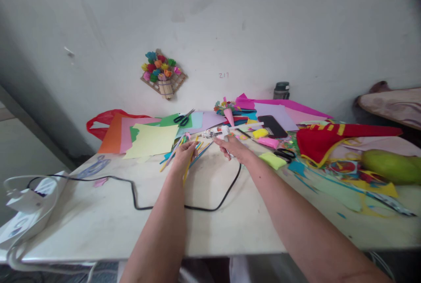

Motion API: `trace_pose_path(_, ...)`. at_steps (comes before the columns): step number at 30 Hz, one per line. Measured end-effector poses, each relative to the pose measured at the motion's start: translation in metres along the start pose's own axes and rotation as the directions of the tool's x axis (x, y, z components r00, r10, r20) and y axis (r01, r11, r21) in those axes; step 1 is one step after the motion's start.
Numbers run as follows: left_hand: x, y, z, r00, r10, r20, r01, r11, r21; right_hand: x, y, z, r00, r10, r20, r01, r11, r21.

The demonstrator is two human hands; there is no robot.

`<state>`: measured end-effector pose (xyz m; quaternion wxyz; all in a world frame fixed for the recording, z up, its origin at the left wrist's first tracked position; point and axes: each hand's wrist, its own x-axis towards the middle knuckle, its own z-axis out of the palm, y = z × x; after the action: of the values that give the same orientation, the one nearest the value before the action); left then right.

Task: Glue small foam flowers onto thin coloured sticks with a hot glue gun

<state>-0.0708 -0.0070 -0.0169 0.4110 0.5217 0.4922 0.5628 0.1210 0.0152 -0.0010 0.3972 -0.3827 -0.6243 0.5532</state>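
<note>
My left hand [186,152] is closed round a thin yellow paper stick [188,166], which slants down past the wrist. Loose coloured paper sticks [203,153] lie beside and beneath that hand, in blue, yellow and purple. In my right hand [230,148] is a white glue gun [225,130], its nozzle end pointing left toward the left hand. Fingers hide most of its handle. A black cord [226,193] runs from below the right hand across the table toward the left. The two hands are a short gap apart.
Coloured paper sheets [153,140] with scissors [184,118] lie back left. A phone [272,126], a pink packet [268,142], black-handled scissors [285,155] and red cloth [317,142] are to the right. A power strip [33,206] sits at the left edge.
</note>
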Motion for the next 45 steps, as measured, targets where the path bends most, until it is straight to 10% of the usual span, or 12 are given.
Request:
trace_pose_path(40, -0.0005, 0.0010, -0.0002, 1.000, 0.006, -0.015, -0.007, 1.000, -0.026, -0.0003, -0.0001, 0.0025, 1.000, -0.022, 0.016, 0.023, 0.998, -0.053)
trace_pose_path(45, -0.0001, 0.0045, -0.0036, 0.995, 0.016, -0.103, -0.022, 0.998, -0.059, 0.0054, 0.0057, 0.0016, 0.990, -0.039, -0.137, 0.017, 0.986, -0.163)
